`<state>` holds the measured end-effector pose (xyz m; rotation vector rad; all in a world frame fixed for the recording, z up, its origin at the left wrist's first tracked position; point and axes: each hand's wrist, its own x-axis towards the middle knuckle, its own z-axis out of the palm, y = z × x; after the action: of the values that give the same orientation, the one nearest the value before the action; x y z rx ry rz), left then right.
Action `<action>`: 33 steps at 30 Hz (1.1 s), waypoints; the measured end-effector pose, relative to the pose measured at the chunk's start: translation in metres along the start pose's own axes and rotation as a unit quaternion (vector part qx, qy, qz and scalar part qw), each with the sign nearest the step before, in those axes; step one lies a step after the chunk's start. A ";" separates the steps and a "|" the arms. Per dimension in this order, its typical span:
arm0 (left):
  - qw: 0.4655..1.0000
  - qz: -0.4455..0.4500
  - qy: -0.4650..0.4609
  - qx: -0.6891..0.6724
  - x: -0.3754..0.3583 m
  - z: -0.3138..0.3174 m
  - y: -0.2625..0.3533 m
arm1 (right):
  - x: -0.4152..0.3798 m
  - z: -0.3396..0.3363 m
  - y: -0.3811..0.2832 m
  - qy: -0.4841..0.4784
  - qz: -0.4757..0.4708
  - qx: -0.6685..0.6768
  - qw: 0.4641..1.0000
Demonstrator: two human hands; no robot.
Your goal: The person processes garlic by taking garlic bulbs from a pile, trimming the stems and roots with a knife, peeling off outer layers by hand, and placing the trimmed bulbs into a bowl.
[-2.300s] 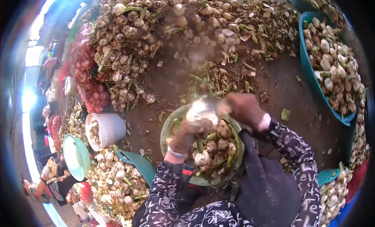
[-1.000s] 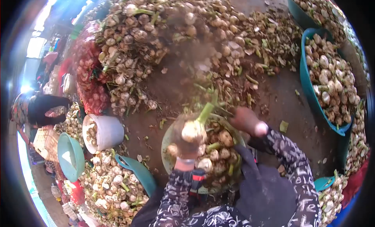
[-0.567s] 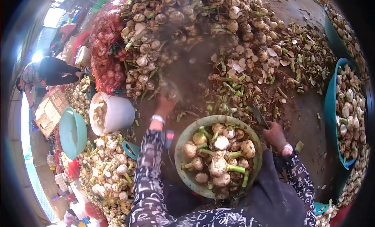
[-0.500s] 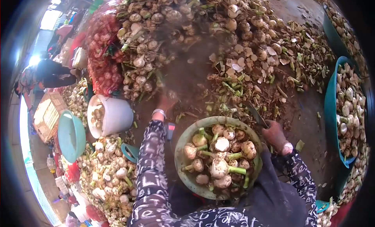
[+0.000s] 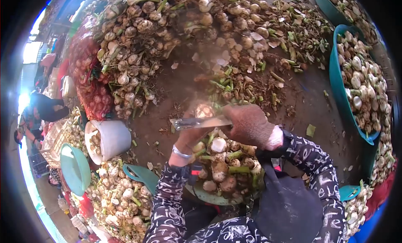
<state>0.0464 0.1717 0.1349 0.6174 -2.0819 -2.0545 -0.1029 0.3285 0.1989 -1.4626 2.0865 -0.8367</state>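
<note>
Over the basin (image 5: 215, 198), my left hand (image 5: 189, 138) is closed round a garlic bulb (image 5: 204, 110) with a whitish face turned up. My right hand (image 5: 251, 125) grips a knife (image 5: 199, 123), its blade lying sideways across the near side of the bulb and overlapping my left fingers. Directly below both hands, the basin holds several garlic bulbs (image 5: 220, 170) with short green stems, some with pale cut faces. Part of the basin's rim is hidden behind my hands and forearms.
A large heap of unpeeled garlic (image 5: 138, 34) spreads ahead, beside red mesh sacks (image 5: 90, 75). Cut stems and skins (image 5: 243, 82) litter the floor. To the left stand a tipped white bucket (image 5: 117, 134) and a green tub (image 5: 75, 167); a teal tub (image 5: 341, 84) of garlic stands right.
My left hand has come back from the heap with a garlic bulb. My right hand has swung the knife in from the right to meet it above the basin. The view has shifted.
</note>
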 end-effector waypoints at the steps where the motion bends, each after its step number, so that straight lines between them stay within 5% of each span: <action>1: 0.999 -0.002 0.005 0.049 -0.005 0.005 0.002 | -0.003 0.003 0.001 0.011 -0.002 -0.039 0.999; 5: 0.983 0.043 0.048 0.172 -0.020 0.032 0.014 | -0.018 0.014 0.023 0.059 -0.026 -0.014 0.998; 7: 0.995 -0.035 0.076 -0.055 -0.028 0.049 0.033 | -0.016 0.018 0.050 -0.051 0.105 -0.071 0.991; 8: 0.992 -0.003 0.074 -0.103 -0.033 0.060 0.047 | -0.016 0.011 0.076 -0.099 0.150 -0.132 0.975; 9: 0.986 0.028 0.069 -0.152 -0.038 0.072 0.062 | -0.025 0.015 0.111 -0.040 0.269 -0.078 0.959; 10: 0.988 0.090 0.109 -0.062 -0.041 0.074 0.067 | -0.036 0.009 0.116 0.057 0.299 -0.052 0.951; 13: 0.987 0.056 0.058 0.137 -0.020 0.045 0.049 | -0.051 -0.010 0.107 0.086 0.311 -0.056 0.945; 14: 0.966 0.148 0.108 0.180 -0.014 0.043 0.036 | -0.054 -0.003 0.103 0.064 0.312 -0.019 0.948; 16: 0.976 0.079 0.125 -0.159 -0.016 0.054 0.067 | -0.057 0.008 0.095 0.025 0.316 0.027 0.948; 18: 0.979 0.023 0.158 -0.130 -0.025 0.032 0.029 | -0.057 0.006 0.084 0.055 0.303 0.098 0.946; 20: 0.826 -0.034 0.210 -0.522 -0.026 0.034 0.014 | -0.041 0.009 0.090 0.046 0.291 0.120 0.948; 23: 0.752 -0.029 0.194 -0.629 -0.018 0.051 0.021 | -0.018 -0.020 0.032 0.113 0.221 0.198 0.948; 26: 0.706 -0.017 0.172 -0.687 -0.015 0.060 0.026 | -0.014 -0.019 0.003 0.315 0.052 0.389 0.864; 27: 0.690 -0.010 0.154 -0.707 -0.015 0.063 0.047 | -0.007 0.000 0.025 0.093 0.153 0.258 0.950; 28: 0.676 0.001 0.136 -0.725 -0.016 0.065 0.067 | 0.001 0.008 0.043 -0.133 0.240 0.102 0.956; 29: 0.717 0.040 0.140 -0.682 -0.021 0.068 0.079 | -0.010 0.013 0.047 -0.064 0.239 0.101 0.964; 30: 0.792 0.032 0.047 -0.608 -0.025 0.057 0.080 | -0.024 0.017 0.056 -0.006 0.235 0.097 0.967; 31: 0.922 -0.053 0.006 -0.385 -0.036 0.040 0.088 | -0.028 0.012 0.064 0.008 0.256 0.151 0.955; 32: 0.979 -0.151 -0.041 -0.131 -0.048 0.020 0.097 | -0.032 0.011 0.068 0.022 0.283 0.210 0.936; 33: 0.978 -0.095 -0.184 0.005 -0.046 0.000 0.102 | -0.031 0.013 0.077 0.016 0.274 0.212 0.938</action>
<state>0.0698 0.1875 0.2430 0.4808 -2.3076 -2.4241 -0.1354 0.3745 0.1364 -0.5999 2.0133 -0.9916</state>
